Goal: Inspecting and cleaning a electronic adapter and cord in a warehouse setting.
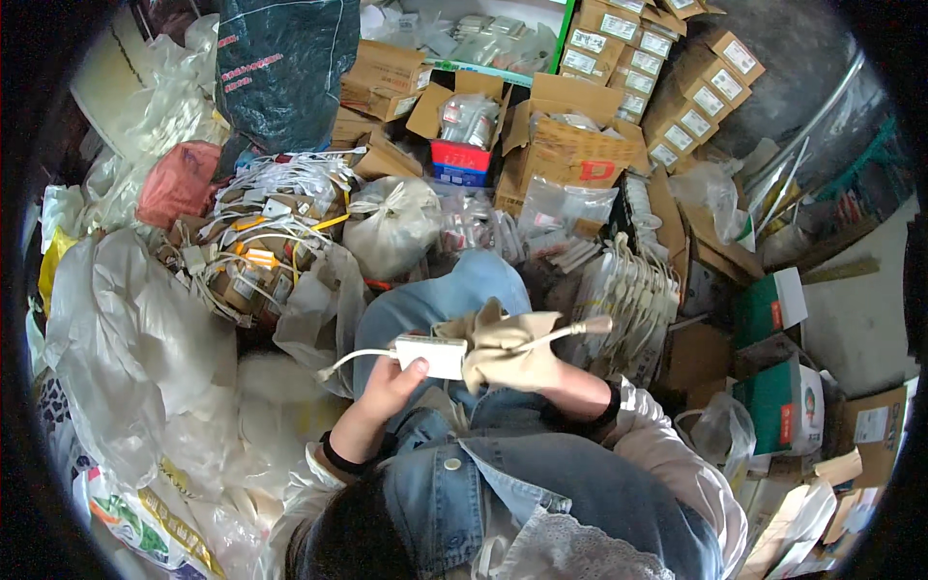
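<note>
My left hand [391,385] is closed round a small white rectangular power adapter [431,357], with the thumb on its near face. One white lead sticks out of its left end, and another cable with a plug [596,326] comes out past the cloth on the right. A beige cloth [510,365] is bunched against the adapter's right end. My right hand [565,389] is wrapped in this cloth; the folds hide its fingers. Both hands are above my lap, over the blue denim [454,290].
Tangled white cables and adapters [275,227] lie in a heap at left, beside large clear plastic bags [145,338]. Open cardboard boxes [570,155] stand ahead. Coiled beige-white cables [633,304] and green-and-white boxes [773,406] are at right.
</note>
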Action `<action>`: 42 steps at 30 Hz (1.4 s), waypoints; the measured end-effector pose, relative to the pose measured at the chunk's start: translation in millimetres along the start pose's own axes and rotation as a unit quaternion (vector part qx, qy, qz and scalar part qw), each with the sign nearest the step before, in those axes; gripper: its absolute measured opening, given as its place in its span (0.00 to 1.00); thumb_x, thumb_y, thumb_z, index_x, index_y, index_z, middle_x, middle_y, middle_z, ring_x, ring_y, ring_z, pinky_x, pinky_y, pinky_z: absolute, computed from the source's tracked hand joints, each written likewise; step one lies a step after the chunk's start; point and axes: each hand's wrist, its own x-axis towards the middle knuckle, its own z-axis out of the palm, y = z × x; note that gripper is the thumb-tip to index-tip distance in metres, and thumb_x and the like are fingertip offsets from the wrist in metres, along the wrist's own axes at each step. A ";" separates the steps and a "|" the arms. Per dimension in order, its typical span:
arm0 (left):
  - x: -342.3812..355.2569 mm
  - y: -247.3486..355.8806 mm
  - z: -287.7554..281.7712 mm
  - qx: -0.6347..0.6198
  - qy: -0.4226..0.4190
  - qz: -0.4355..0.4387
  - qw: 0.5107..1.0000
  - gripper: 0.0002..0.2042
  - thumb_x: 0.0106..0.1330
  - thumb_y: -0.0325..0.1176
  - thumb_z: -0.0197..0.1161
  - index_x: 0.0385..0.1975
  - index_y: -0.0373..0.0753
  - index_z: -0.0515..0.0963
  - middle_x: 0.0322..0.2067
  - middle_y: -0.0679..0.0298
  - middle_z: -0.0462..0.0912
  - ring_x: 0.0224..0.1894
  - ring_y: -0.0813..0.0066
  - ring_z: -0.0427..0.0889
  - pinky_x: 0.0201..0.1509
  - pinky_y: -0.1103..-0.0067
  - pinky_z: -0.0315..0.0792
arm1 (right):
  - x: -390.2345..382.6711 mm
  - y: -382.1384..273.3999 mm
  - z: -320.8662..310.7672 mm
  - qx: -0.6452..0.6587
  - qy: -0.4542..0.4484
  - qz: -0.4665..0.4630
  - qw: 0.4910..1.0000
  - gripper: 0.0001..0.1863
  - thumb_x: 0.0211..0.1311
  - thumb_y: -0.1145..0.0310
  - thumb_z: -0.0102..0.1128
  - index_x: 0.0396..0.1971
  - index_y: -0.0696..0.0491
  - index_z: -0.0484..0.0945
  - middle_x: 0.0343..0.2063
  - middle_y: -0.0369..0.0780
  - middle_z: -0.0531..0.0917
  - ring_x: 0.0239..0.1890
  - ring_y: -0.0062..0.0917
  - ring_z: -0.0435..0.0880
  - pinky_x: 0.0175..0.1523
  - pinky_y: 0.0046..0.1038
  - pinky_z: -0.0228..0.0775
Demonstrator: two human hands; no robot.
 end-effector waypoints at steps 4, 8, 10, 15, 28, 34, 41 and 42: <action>6.5 4.7 -4.6 -0.034 0.032 0.002 0.999 0.19 0.64 0.44 0.56 0.42 0.32 0.73 0.30 0.66 0.78 0.25 0.85 0.70 0.28 0.85 0.63 | -9.5 20.8 9.9 -0.014 0.048 0.064 0.997 0.08 0.55 0.62 0.58 0.20 0.48 0.77 0.22 0.31 0.78 0.25 0.24 0.76 0.34 0.26 0.69; 16.6 9.1 -11.4 -0.180 0.020 0.022 0.983 0.19 0.67 0.45 0.51 0.41 0.32 0.74 0.24 0.68 0.75 0.24 0.84 0.69 0.26 0.85 0.61 | 8.4 92.9 18.8 0.580 0.061 -0.230 0.779 0.13 0.54 0.62 0.58 0.23 0.58 0.74 0.30 0.42 0.81 0.33 0.30 0.78 0.40 0.31 0.70; 12.9 10.0 -6.3 -0.088 0.077 -0.033 0.993 0.20 0.67 0.47 0.50 0.39 0.32 0.74 0.23 0.68 0.74 0.24 0.84 0.69 0.26 0.85 0.61 | -4.4 100.7 21.7 0.598 0.176 -0.120 0.772 0.11 0.53 0.64 0.59 0.24 0.56 0.75 0.27 0.40 0.80 0.32 0.31 0.78 0.41 0.31 0.70; 10.5 12.9 8.3 0.003 -0.020 0.007 1.000 0.18 0.67 0.47 0.53 0.39 0.35 0.71 0.24 0.68 0.73 0.25 0.82 0.69 0.28 0.84 0.63 | -12.5 41.3 20.4 0.127 0.201 0.236 0.942 0.13 0.39 0.67 0.67 0.23 0.54 0.72 0.26 0.39 0.75 0.35 0.28 0.73 0.43 0.32 0.64; 5.5 9.4 15.2 0.047 -0.063 0.035 0.996 0.15 0.64 0.34 0.59 0.45 0.31 0.74 0.43 0.62 0.79 0.44 0.74 0.77 0.50 0.77 0.69 | -5.3 30.0 44.3 0.588 0.210 0.190 0.758 0.06 0.60 0.73 0.49 0.28 0.46 0.63 0.25 0.27 0.64 0.27 0.11 0.62 0.36 0.14 0.58; 6.7 16.4 18.2 0.121 -0.040 0.089 0.988 0.17 0.63 0.35 0.60 0.48 0.32 0.74 0.42 0.60 0.80 0.45 0.73 0.77 0.51 0.77 0.69 | 2.8 36.3 44.0 -0.086 0.163 0.065 0.981 0.07 0.50 0.74 0.56 0.28 0.51 0.68 0.28 0.35 0.72 0.33 0.25 0.71 0.39 0.28 0.63; 11.0 32.1 20.1 0.316 0.022 0.142 0.938 0.14 0.61 0.37 0.62 0.38 0.33 0.73 0.33 0.53 0.80 0.35 0.61 0.81 0.39 0.73 0.73 | -11.9 46.4 31.0 0.403 0.114 0.195 0.887 0.18 0.46 0.67 0.64 0.38 0.57 0.73 0.34 0.37 0.76 0.36 0.21 0.75 0.42 0.23 0.68; 11.8 33.4 19.9 0.336 0.042 0.158 0.928 0.13 0.61 0.37 0.62 0.37 0.34 0.73 0.32 0.53 0.80 0.34 0.60 0.81 0.38 0.72 0.73 | -9.2 51.8 31.4 0.344 0.093 0.128 0.926 0.16 0.47 0.68 0.61 0.36 0.59 0.73 0.32 0.39 0.77 0.33 0.24 0.76 0.41 0.25 0.69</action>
